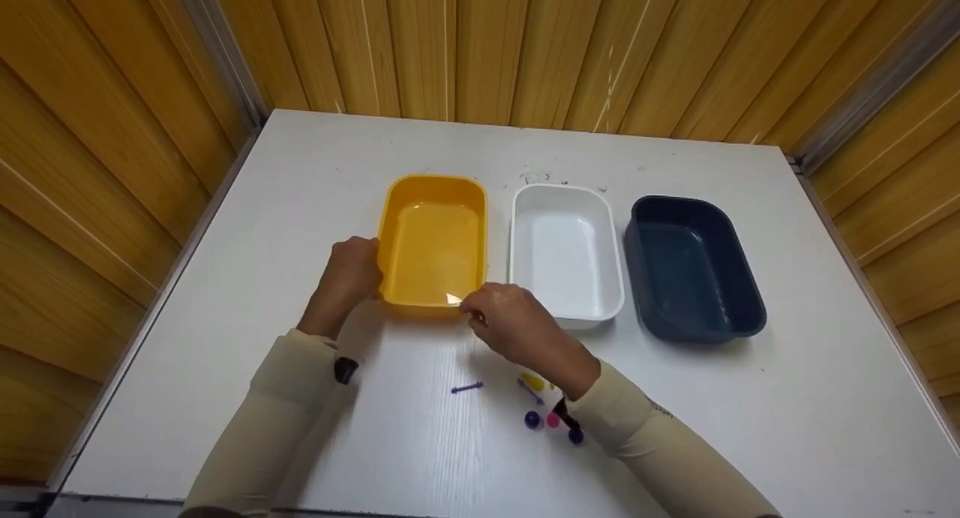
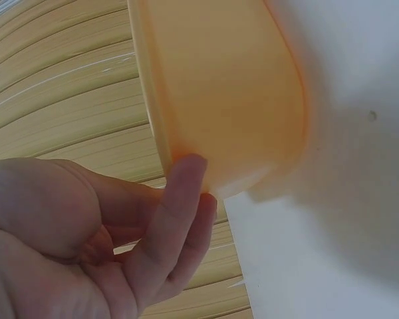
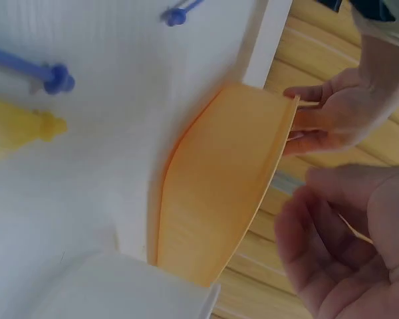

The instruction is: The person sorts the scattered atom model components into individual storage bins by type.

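My left hand (image 1: 351, 269) grips the left rim of the yellow bin (image 1: 435, 240) near its front corner. In the left wrist view, its fingers (image 2: 176, 206) press against the bin's outer wall, with the thumb mostly hidden. At the bin's front right corner is my right hand (image 1: 514, 323), fingers curled toward the thumb. From the right wrist, that hand (image 3: 346, 239) appears just beside the rim with nothing visible in its grasp. The yellow bin stands on the white table (image 1: 405, 428).
A white bin (image 1: 570, 255) and a dark blue bin (image 1: 690, 270) stand to the right. Nearer lie two purple rods with knobbed ends (image 1: 466, 387), a yellow piece (image 1: 532, 381), purple balls (image 1: 532, 420) and a pink ball (image 1: 553, 420). Wooden panels (image 1: 487, 52) surround the table.
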{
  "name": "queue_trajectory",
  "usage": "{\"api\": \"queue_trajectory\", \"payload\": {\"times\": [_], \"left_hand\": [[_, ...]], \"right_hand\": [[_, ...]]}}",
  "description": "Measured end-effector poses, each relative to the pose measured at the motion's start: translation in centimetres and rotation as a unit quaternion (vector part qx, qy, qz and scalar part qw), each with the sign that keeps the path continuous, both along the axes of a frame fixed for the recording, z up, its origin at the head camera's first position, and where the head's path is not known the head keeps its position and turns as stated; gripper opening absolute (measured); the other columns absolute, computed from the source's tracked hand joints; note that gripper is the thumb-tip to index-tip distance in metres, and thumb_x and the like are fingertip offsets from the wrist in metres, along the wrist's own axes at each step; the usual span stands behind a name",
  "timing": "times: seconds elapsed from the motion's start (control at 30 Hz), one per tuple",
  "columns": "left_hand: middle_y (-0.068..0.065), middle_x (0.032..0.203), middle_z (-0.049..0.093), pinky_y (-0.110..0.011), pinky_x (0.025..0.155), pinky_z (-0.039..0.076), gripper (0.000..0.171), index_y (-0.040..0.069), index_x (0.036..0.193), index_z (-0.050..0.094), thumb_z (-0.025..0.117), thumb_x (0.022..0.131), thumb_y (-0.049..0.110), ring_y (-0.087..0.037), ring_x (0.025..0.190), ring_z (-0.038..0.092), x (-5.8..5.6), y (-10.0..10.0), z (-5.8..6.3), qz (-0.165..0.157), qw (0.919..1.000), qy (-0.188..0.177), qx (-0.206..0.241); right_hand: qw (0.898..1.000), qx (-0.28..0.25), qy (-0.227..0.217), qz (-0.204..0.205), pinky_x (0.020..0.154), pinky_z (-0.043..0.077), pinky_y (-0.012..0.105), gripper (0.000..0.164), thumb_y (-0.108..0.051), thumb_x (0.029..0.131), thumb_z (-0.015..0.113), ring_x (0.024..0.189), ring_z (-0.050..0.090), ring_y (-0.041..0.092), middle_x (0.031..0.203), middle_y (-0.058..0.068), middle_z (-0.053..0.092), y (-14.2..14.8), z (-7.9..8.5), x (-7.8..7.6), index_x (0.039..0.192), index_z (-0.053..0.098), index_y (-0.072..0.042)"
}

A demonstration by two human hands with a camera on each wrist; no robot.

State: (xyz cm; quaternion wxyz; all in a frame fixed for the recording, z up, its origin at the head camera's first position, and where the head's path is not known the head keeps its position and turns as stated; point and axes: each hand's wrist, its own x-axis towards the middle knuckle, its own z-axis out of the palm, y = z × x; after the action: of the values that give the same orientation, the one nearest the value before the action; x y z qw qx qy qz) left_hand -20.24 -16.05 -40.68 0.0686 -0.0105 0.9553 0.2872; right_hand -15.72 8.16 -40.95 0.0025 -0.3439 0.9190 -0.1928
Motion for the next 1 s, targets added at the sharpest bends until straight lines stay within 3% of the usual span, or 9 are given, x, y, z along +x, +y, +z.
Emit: {"api": "queue_trajectory", "payload": {"times": [0.07,0.2,0.33,0.5,0.67,0.87,1.0], "left_hand": [[-0.009,0.068,0.06,-0.023,0.047,0.044,0.008,0.003,0.082,0.063,0.058,0.088,0.004,-0.019,0.056,0.054,0.0,-0.1,0.1,-0.002,1.0,0.0,-0.001],[-0.009,0.068,0.06,-0.023,0.047,0.043,0.009,0.003,0.08,0.062,0.057,0.087,0.002,-0.018,0.055,0.053,0.0,-0.2,0.1,-0.004,1.0,0.007,-0.003],[-0.009,0.069,0.06,-0.022,0.047,0.044,0.007,0.003,0.081,0.062,0.058,0.087,0.001,-0.018,0.055,0.053,0.0,-0.2,-0.1,-0.002,1.0,0.003,-0.001],[-0.009,0.066,0.06,-0.023,0.048,0.044,0.012,0.002,0.077,0.062,0.059,0.089,0.004,-0.018,0.054,0.054,0.1,-0.2,-0.3,-0.02,0.9992,0.033,-0.013],[-0.009,0.066,0.06,-0.023,0.048,0.044,0.013,0.003,0.075,0.061,0.058,0.088,0.004,-0.018,0.054,0.054,0.0,-0.1,0.0,-0.022,0.9985,0.045,-0.024],[-0.011,0.07,0.064,-0.023,0.048,0.046,0.012,0.002,0.079,0.063,0.057,0.09,0.004,-0.019,0.056,0.057,0.0,0.0,0.0,-0.008,0.9993,0.033,-0.015],[-0.011,0.072,0.064,-0.023,0.049,0.045,0.011,0.002,0.083,0.063,0.055,0.09,0.001,-0.018,0.057,0.056,0.0,0.0,-0.1,0.002,0.9998,0.017,-0.003]], "right_hand": [[0.998,0.047,-0.037,0.031,0.073,0.054,0.026,0.02,-0.016,0.082,0.073,0.082,0.064,0.013,0.094,0.0,0.072,0.2,-0.2,0.9,0.102,0.074,-0.012],[0.982,0.133,-0.093,0.094,0.072,0.052,0.024,0.027,-0.022,0.076,0.079,0.078,0.061,0.01,0.092,-0.002,0.071,0.2,-1.3,2.3,0.101,0.074,-0.014],[0.971,0.176,-0.104,0.122,0.06,0.046,0.02,0.014,-0.023,0.075,0.079,0.068,0.053,0.008,0.08,-0.005,0.067,0.1,-2.3,3.2,0.086,0.072,-0.017],[0.956,0.219,-0.132,0.145,0.061,0.043,0.022,0.028,-0.037,0.069,0.084,0.068,0.05,0.008,0.079,-0.008,0.061,-0.1,-2.3,4.5,0.086,0.068,-0.021],[0.938,0.244,-0.184,0.161,0.059,0.04,0.02,0.018,-0.021,0.075,0.081,0.064,0.048,0.007,0.07,-0.01,0.054,-0.3,-2.6,5.5,0.079,0.064,-0.02],[0.938,0.248,-0.179,0.165,0.056,0.039,0.018,0.011,-0.015,0.08,0.075,0.06,0.046,0.006,0.065,-0.01,0.053,-0.5,-3.0,5.5,0.076,0.067,-0.02],[0.945,0.227,-0.177,0.156,0.056,0.04,0.018,0.01,-0.014,0.084,0.071,0.06,0.046,0.005,0.066,-0.011,0.055,-0.5,-2.9,5.2,0.076,0.068,-0.019]]}}
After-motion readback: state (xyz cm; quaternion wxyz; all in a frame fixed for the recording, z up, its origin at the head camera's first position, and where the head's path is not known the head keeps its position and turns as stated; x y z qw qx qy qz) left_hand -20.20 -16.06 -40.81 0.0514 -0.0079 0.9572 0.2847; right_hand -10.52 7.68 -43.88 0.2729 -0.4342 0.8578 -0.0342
